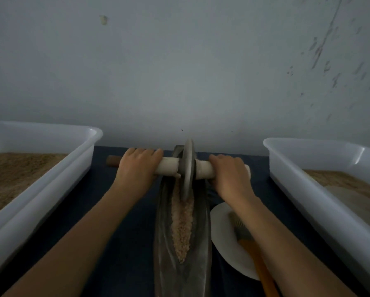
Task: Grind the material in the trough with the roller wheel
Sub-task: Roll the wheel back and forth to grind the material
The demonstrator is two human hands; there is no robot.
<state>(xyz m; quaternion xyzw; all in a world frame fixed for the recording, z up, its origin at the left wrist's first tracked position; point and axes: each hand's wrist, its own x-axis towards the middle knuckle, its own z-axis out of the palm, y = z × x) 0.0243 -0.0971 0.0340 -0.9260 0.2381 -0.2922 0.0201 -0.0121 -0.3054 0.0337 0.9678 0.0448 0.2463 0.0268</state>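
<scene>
A long dark metal trough [203, 243] runs away from me down the middle of the table, with coarse tan material [183, 219] lying in its groove. The grey roller wheel [188, 168] stands upright in the far part of the trough, its rim down in the material. A pale axle handle [169, 166] passes through the wheel, with a brown end at the far left. My left hand [138, 168] grips the handle left of the wheel. My right hand [231, 174] grips it on the right side.
A white plastic bin [51, 179] with brown granular material stands at the left. A second white bin [308, 189] with similar material stands at the right. A white plate [225, 239] beside the trough carries a brush with an orange handle [259, 260]. A wall rises just behind the table.
</scene>
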